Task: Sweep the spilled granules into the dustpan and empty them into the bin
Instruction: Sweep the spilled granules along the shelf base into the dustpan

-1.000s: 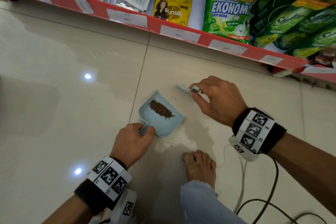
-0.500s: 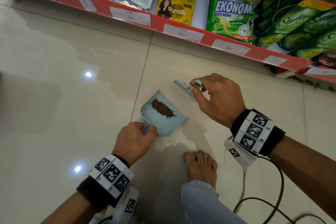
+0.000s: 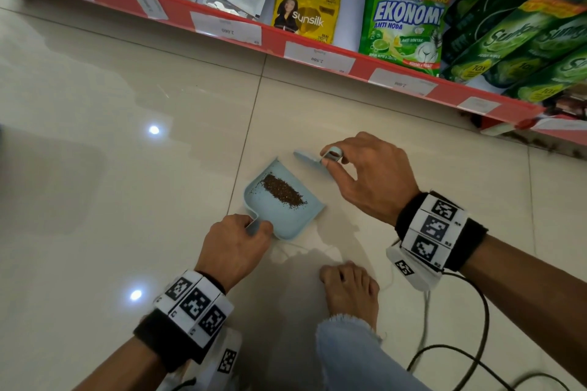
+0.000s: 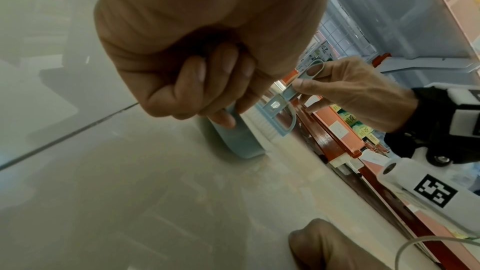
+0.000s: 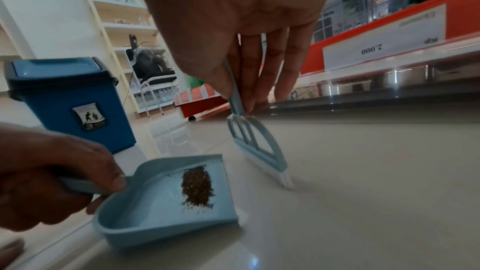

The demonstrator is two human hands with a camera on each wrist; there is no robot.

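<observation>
On floor tile | left hand [image 3: 233,247] grips dustpan [image 3: 282,200] handle, mouth facing shelf | right hand [image 3: 371,178] pinches brush [image 5: 255,145], bristles down

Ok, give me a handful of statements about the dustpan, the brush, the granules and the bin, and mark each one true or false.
1. The brown granules lie in a heap inside the dustpan. True.
2. The left hand holds the dustpan by its handle. True.
3. The right hand is empty. False: it pinches the handle of a small brush.
4. The brush is resting inside the dustpan. False: its bristles are at the floor just beyond the dustpan's open edge.
5. A blue bin with its lid shut stands on the floor past the dustpan. True.
6. The dustpan is tipped over the bin. False: it sits on the floor, apart from the bin.
</observation>
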